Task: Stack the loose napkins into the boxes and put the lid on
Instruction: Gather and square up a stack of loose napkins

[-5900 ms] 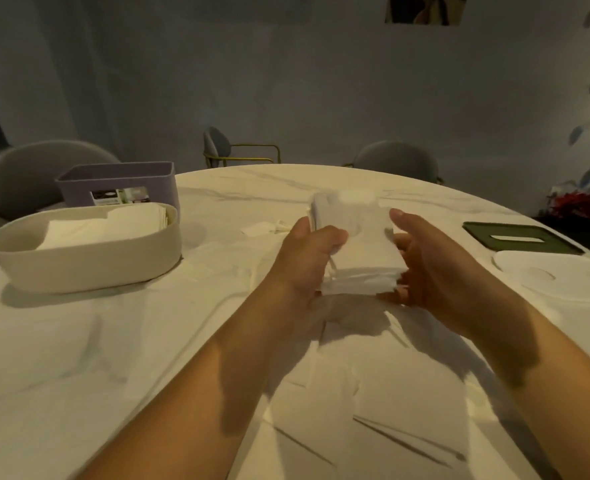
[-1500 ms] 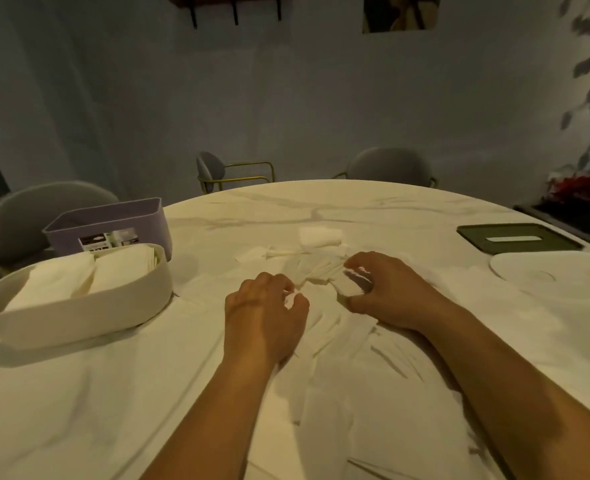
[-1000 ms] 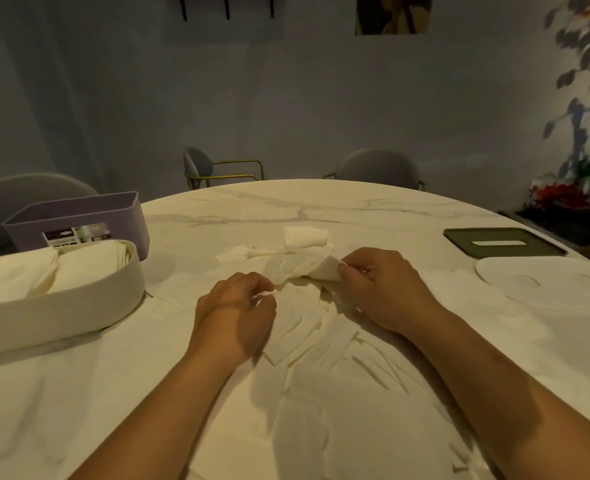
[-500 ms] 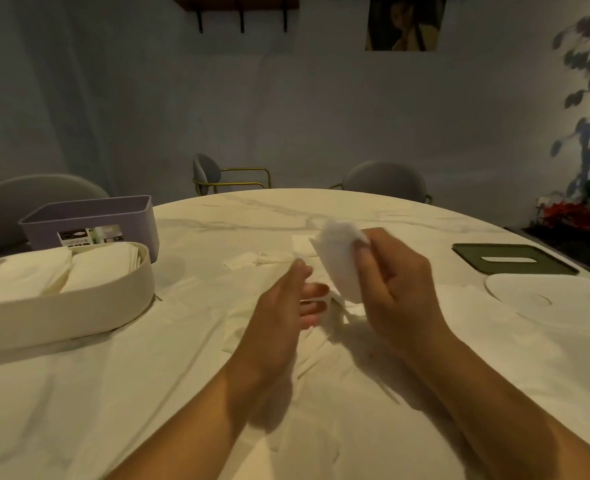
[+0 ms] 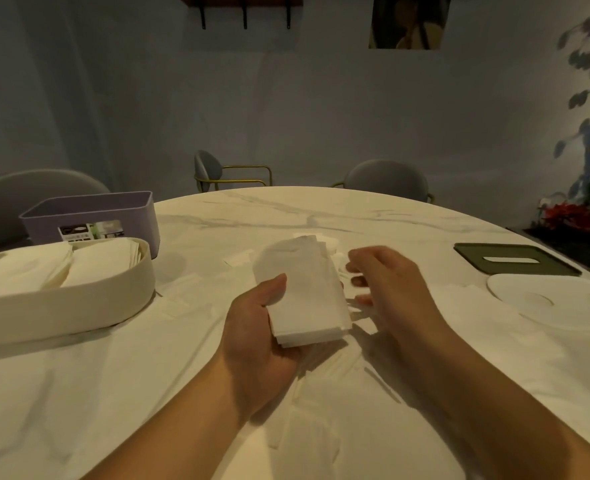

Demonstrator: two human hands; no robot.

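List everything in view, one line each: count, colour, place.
napkin stack: one, white, in the left hand above the table
loose napkins: many, white, scattered on the table near the person
oval box: one, cream, left side of the table
boxed napkins: two piles, white, inside the oval box
rectangular box: one, purple, behind the oval box
slotted lid: one, dark green, far right
oval lid: one, white, right, nearer than the slotted lid
table: one, white marble
chairs: three, grey, beyond the table
left hand: grips the napkin stack
right hand: holds nothing, just right of the stack
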